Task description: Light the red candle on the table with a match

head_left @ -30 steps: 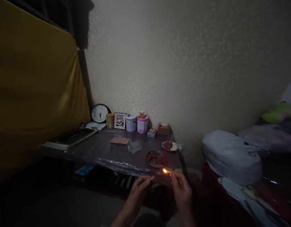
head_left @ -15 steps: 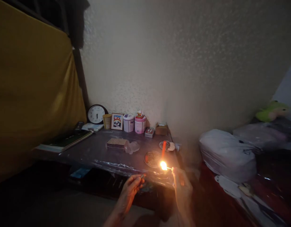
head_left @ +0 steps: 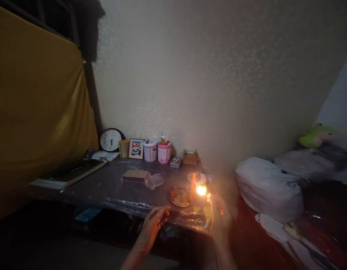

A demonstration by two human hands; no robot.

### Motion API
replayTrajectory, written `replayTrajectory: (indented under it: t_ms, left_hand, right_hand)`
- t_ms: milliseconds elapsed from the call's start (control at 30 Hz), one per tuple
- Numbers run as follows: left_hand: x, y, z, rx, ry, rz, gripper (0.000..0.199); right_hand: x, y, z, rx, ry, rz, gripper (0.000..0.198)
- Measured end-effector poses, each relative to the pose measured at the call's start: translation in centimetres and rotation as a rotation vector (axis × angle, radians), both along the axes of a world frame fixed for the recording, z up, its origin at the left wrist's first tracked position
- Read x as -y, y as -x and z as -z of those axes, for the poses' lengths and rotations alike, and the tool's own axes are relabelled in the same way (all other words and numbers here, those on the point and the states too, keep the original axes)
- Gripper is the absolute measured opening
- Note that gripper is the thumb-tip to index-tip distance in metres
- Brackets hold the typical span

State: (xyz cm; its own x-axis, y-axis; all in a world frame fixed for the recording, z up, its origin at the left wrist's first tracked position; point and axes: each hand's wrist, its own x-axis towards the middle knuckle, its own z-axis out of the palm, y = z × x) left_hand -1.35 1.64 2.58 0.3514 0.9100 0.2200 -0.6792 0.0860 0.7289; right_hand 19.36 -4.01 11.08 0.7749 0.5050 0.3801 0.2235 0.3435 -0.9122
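Note:
My right hand, blurred by motion, pinches a burning match over the table's right front corner. Its bright flame is just right of an upright orange-red candle; glare hides whether they touch. My left hand is closed around a small greenish thing with an orange end, at the table's front edge; its kind cannot be made out. Between the hands and farther back lies a round plate of small pale pieces. Behind the candle, a second plate is partly lost in the glare.
A plastic-covered table carries a bundle of sticks in clear wrap. Along the wall stand a clock, a panda picture, two tins, and a cardboard box. White bags lie at the right.
My right hand has moved the burning match up and slightly right, from in front of the candle to its right side. My left hand keeps its hold, and the view has shifted slightly.

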Motion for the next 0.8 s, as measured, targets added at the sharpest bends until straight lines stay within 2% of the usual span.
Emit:
replayTrajectory:
  t_ms: [133,267,467,800]
  left_hand:
    - [-0.9,-0.7,-0.1,0.039,0.018,0.004,0.037]
    - [-1.5,-1.4,0.0,0.037,-0.037,0.004,0.035]
    - [-1.1,-1.7,0.7,0.019,0.050,0.026,0.044]
    - [-0.7,-1.3,0.7,0.000,0.062,0.052,0.046]
  right_hand:
    - [-1.1,-0.7,0.2,-0.001,-0.027,0.017,0.039]
    - [-1.9,-1.2,0.4,0.026,-0.062,-0.007,0.033]
    - [-2.2,-1.2,0.1,-0.014,-0.098,-0.043,0.029]
    - [-3.2,-1.4,-0.9,-0.202,-0.145,-0.147,0.040]
